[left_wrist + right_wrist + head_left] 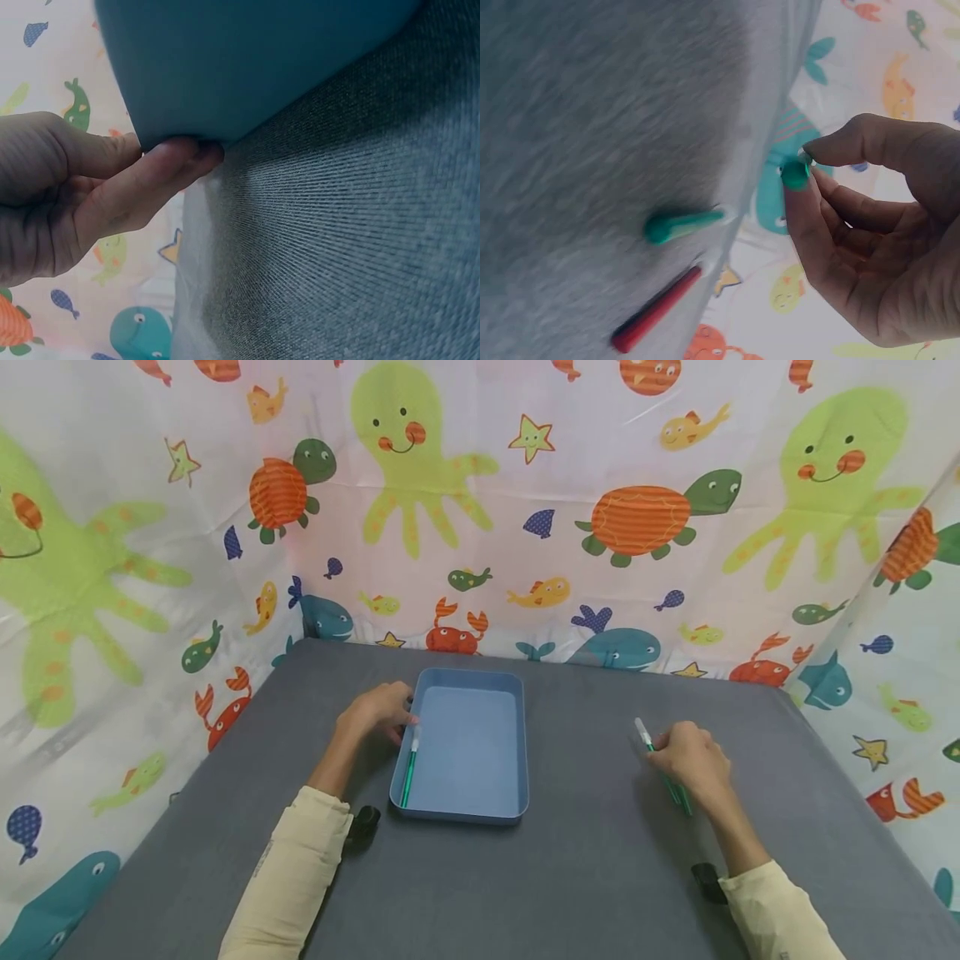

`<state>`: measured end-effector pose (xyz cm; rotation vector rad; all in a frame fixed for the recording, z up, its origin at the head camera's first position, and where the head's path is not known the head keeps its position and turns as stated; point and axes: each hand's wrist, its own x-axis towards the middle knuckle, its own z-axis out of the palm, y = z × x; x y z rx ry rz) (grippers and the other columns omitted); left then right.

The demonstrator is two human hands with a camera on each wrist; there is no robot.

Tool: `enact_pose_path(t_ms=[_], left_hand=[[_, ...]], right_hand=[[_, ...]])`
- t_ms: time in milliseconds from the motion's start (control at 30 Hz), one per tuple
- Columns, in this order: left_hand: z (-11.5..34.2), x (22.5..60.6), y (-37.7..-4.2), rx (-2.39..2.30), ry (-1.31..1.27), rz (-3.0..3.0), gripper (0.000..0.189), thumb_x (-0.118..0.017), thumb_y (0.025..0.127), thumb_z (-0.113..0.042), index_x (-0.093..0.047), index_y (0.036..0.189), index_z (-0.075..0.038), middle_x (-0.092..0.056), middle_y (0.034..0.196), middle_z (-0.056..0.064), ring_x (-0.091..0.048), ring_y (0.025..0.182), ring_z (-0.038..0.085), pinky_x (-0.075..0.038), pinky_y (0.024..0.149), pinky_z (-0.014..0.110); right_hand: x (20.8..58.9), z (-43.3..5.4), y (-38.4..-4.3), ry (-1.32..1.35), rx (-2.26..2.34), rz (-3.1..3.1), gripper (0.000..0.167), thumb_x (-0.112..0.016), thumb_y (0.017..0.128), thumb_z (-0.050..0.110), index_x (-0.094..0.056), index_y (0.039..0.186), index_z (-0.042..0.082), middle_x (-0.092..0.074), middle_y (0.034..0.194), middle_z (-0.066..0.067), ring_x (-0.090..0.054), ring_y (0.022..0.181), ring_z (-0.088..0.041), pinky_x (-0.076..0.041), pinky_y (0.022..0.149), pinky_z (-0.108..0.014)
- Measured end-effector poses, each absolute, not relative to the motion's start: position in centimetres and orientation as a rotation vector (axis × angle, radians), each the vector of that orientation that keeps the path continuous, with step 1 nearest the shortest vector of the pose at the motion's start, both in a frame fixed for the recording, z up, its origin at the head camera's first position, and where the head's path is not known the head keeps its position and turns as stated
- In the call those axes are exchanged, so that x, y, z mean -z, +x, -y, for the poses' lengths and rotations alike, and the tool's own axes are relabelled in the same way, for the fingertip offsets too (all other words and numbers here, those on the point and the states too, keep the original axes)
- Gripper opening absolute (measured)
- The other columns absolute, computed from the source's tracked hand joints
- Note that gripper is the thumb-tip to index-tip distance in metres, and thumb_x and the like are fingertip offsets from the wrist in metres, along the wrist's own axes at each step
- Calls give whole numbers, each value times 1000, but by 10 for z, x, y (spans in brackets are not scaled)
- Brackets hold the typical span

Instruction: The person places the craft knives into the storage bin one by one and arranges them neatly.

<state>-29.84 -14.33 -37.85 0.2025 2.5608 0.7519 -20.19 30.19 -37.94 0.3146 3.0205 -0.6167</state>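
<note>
Right of the blue tray: green pen pinched by right hand

Thumb and fingers hold it; white end points far-left, long axis runs far-left to near-right. Spare green pen and red pen lie near it on the grey table. Left hand pinches the tray's left edge near the far corner. Tray pen lies along the left wall, white end far; tray floor shows to its right. Table surface separates tray and right hand. Far table edge meets the curtain just behind the tray.
</note>
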Motion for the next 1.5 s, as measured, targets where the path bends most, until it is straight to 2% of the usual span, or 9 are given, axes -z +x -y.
enact_pose_path(t_ms=[100, 167, 333, 467, 633, 867, 1167, 1367, 1500], left_hand=[[145, 381, -297, -761, 203, -2564, 58, -65, 103, -13, -43, 152, 8, -71, 125, 28, -80, 88, 26, -63, 94, 44], [145, 382, -297, -776, 204, -2560, 57, -65, 103, -12, -43, 152, 9, -70, 125, 28, -79, 90, 27, -65, 89, 42], [143, 380, -295, -790, 197, -2562, 56, -65, 103, -10, -44, 151, 9, -69, 127, 29, -78, 94, 29, -66, 81, 38], [141, 379, -294, -786, 188, -2566, 55, -65, 103, -10, -45, 151, 9, -70, 125, 28, -78, 93, 28, -66, 83, 39], [140, 379, -294, -772, 194, -2574, 55, -66, 103, -10, -45, 150, 10, -71, 124, 28, -79, 90, 27, -66, 83, 39], [140, 377, -298, -738, 208, -2583, 55, -66, 103, -13, -46, 150, 9, -71, 125, 27, -80, 86, 25, -61, 99, 47], [142, 378, -298, -733, 200, -2592, 53, -66, 103, -12, -47, 148, 9, -73, 119, 25, -80, 82, 23, -57, 105, 51], [143, 379, -299, -720, 208, -2590, 52, -66, 103, -13, -48, 147, 9, -74, 117, 24, -80, 82, 23, -56, 106, 52], [142, 380, -298, -724, 214, -2587, 53, -66, 103, -13, -47, 148, 9, -74, 118, 25, -80, 84, 24, -59, 102, 49]], right_hand=[[374, -293, -200, 274, 652, -3037, 25, -73, 87, 19, -79, 100, -1, -75, 93, -18, -65, 74, -27, -48, 62, -45], [371, -286, -199, 241, 672, -3051, 27, -73, 87, 20, -79, 103, -1, -77, 98, -19, -66, 75, -26, -49, 61, -43], [360, -268, -196, 163, 730, -3081, 31, -74, 87, 22, -79, 105, -3, -79, 100, -20, -67, 75, -24, -46, 59, -37], [354, -251, -195, 156, 767, -3090, 32, -74, 87, 23, -79, 106, -2, -79, 101, -19, -66, 75, -23, -44, 57, -34], [348, -231, -196, 138, 811, -3091, 30, -74, 86, 23, -79, 104, -1, -80, 100, -17, -69, 80, -25, -46, 60, -36], [343, -203, -196, 97, 863, -3074, 28, -74, 87, 22, -79, 105, 1, -79, 103, -16, -69, 81, -24, -49, 63, -35], [343, -165, -198, 26, 922, -3057, 22, -74, 86, 18, -79, 103, 5, -80, 100, -10, -73, 87, -24, -55, 73, -46], [349, -138, -201, -39, 951, -3013, 17, -75, 88, 15, -80, 100, 5, -80, 93, -7, -71, 77, -19, -53, 64, -35], [355, -120, -203, -67, 992, -2954, 16, -77, 88, 14, -80, 101, 5, -80, 91, -7, -70, 75, -17, -53, 62, -31]])
